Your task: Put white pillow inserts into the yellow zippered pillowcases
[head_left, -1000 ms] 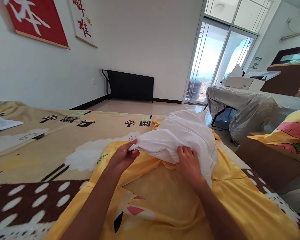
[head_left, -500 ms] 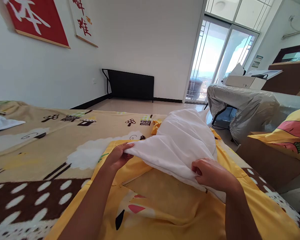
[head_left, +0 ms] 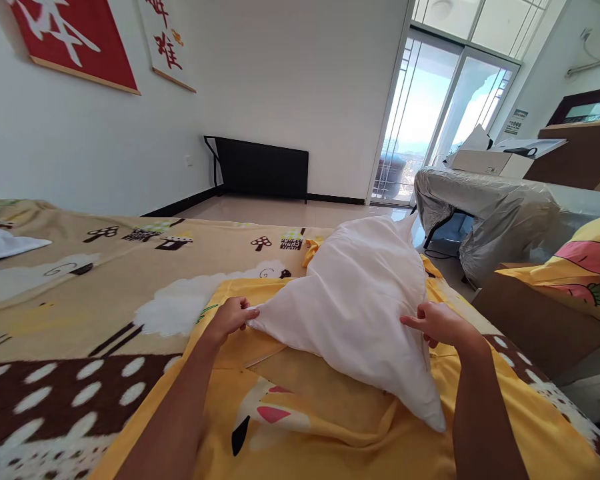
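A plump white pillow lies on a yellow printed pillowcase spread on the bed. My left hand pinches the pillow's left corner with closed fingers. My right hand rests on the pillow's right edge, fingers curled against the fabric, the forefinger stretched along it. The pillow's near corner points toward me and hangs over the pillowcase.
The bed carries a beige and brown patterned blanket. A white cloth lies at far left. A plastic-covered table with boxes stands at right, beside another yellow pillow on a brown box. A black rack stands by the wall.
The pillow has been spread out flatter, its near corner now lying toward me. My right hand moved from the pillow's underside outward to its right edge. My left hand kept its corner.
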A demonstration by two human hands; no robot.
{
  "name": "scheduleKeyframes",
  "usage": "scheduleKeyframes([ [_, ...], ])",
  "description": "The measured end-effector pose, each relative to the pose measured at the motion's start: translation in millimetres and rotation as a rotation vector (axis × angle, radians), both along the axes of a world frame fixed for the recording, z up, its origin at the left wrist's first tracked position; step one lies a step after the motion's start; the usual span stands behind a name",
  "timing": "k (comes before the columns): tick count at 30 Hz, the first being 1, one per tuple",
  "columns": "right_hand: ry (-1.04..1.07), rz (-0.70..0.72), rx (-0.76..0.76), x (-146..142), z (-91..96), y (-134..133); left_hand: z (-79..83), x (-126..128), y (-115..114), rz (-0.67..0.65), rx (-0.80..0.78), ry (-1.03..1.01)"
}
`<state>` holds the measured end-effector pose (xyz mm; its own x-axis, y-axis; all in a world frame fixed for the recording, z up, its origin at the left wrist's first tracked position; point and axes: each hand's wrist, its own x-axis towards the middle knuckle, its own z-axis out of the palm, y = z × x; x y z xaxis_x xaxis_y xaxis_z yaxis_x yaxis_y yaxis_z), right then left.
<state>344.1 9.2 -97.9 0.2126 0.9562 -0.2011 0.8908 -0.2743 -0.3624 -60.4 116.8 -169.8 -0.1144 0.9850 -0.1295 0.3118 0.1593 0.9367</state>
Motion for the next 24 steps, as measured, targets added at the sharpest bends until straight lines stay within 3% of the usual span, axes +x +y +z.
scheduleKeyframes([
  [2, 0.103, 0.061, -0.127, -3, -2.8, 6, 1.6, -2, -3, -0.032, -0.023, 0.066],
  [4, 0.183, 0.143, -0.136, -9, -0.2, 4, 5.4, -4, -6, -0.063, -0.039, 0.1],
  [9, 0.314, 0.462, -0.078, -20, 20.7, -20, 24.3, 6, -11, -0.086, 0.078, 0.023],
  [13, 0.154, 0.533, 0.102, -38, 26.9, -31, 40.6, 34, -19, -0.03, 0.287, -0.122],
  [19, -0.199, 0.602, 0.376, -95, 0.7, -22, 53.7, 79, -45, -0.083, 0.36, -0.292],
  [24, -0.374, 0.715, 0.285, -123, -31.6, -8, 65.4, 97, -64, -0.093, 0.287, -0.683],
])
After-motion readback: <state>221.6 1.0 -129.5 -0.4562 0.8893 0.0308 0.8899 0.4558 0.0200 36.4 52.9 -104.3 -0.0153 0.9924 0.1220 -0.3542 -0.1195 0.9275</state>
